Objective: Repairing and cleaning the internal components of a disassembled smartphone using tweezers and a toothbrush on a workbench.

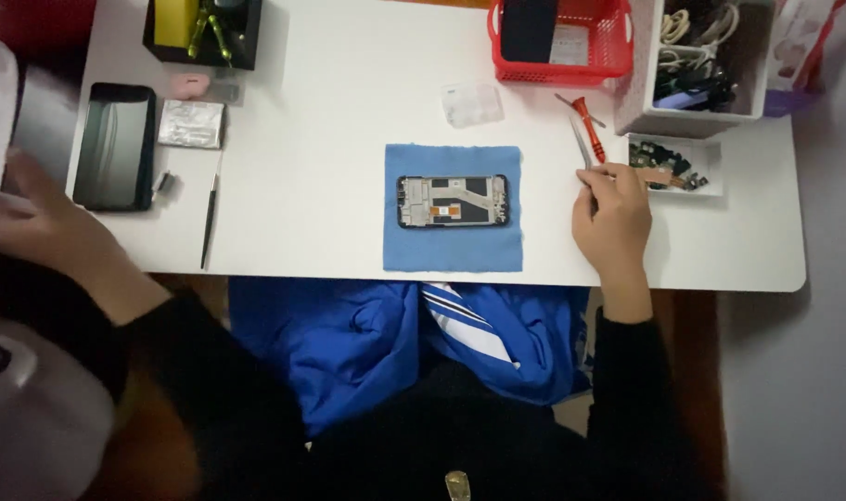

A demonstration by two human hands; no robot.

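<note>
Across the middle of the frame stretches a white table (349, 102), seen from above, with a person in dark sleeves seated at its lower edge and a blue jacket (349, 334) over the lap. At centre lies a square blue cloth (453, 250), and on it rests an opened phone (453, 200), its back off and its inner frame showing.

Toward the left edge of the table sits a dark phone screen (115, 146), face up, with a silvery foil packet (191, 123) just beside it and a thin black tool (209, 221) below that. A black organiser box (203, 32) occupies the upper left, a red basket (562, 39) the upper middle, and a white bin of cables (697, 60) the upper right. A small white tray of parts (673, 165) lies beneath the bin.

The right hand (613, 215) is right of the cloth, fingers closed on metal tweezers (582, 146), beside a red-handled screwdriver (588, 125). A small clear plastic case (472, 104) sits above the cloth.

The left hand (38, 218), blurred at the far left and off the table edge, appears spread; what it touches cannot be told.
</note>
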